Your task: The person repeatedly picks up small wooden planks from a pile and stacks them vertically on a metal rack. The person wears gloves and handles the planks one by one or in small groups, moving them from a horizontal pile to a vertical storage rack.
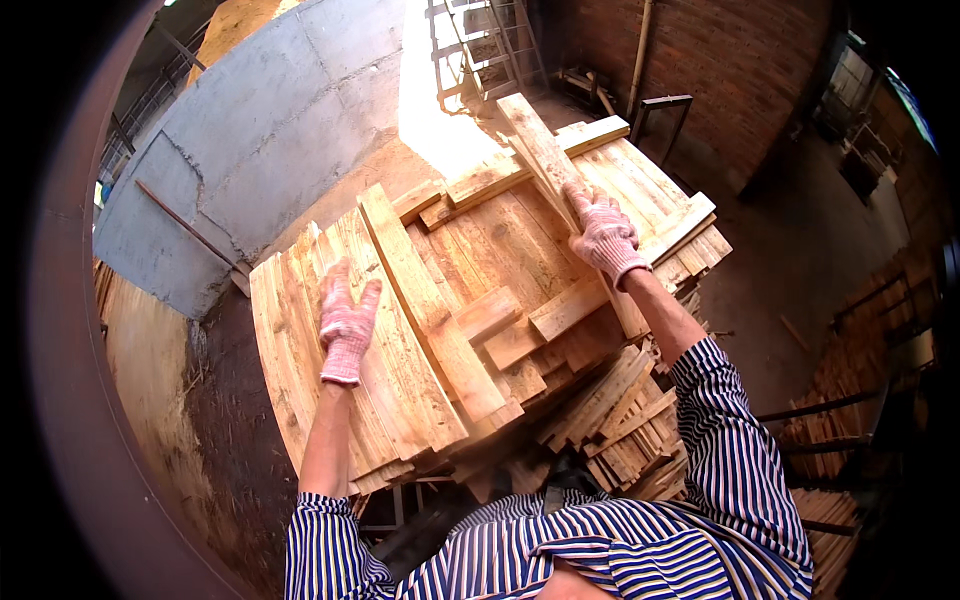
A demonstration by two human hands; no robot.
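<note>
Both my hands wear pinkish-white knitted gloves above a waist-high stack of flat wooden boards. My left hand [348, 325] has its fingers spread over the boards [290, 345] at the stack's left side; whether it touches them I cannot tell. My right hand [605, 238] grips a long narrow plank [538, 145] that slants across the stack's right part and sticks out past its far edge. Between my hands, another long plank [425, 300] lies slanted on the stack. Short wooden pieces [490, 312] rest beside it, and a crosswise batten [485, 180] lies near the far edge.
Loose wood offcuts [625, 415] are heaped below the stack's near right side. A grey wall [270, 120] stands at the far left, with a long pole [190, 225] leaning there. A metal ladder-like frame [480, 45] and brick wall [730, 70] stand behind. More stacked wood [850, 400] is at right.
</note>
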